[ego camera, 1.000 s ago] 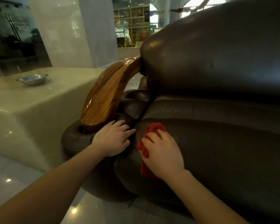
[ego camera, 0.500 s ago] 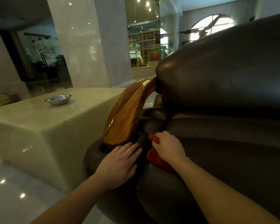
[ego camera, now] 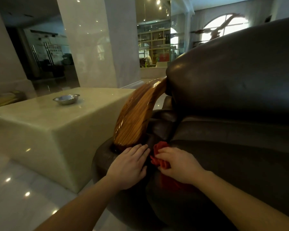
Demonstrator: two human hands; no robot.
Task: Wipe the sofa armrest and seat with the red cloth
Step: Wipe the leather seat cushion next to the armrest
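Counts on inspection: two hands are showing, one left hand (ego camera: 129, 165) and one right hand (ego camera: 180, 165). One red cloth (ego camera: 159, 161) is lying under the right. One dark sofa (ego camera: 240, 100) is carrying one wooden armrest (ego camera: 137, 117). One stone table (ego camera: 45, 124) is bearing one metal bowl (ego camera: 66, 98).

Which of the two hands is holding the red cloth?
The right hand grips the red cloth on the seat. The left hand lies flat and empty beside the wooden armrest.
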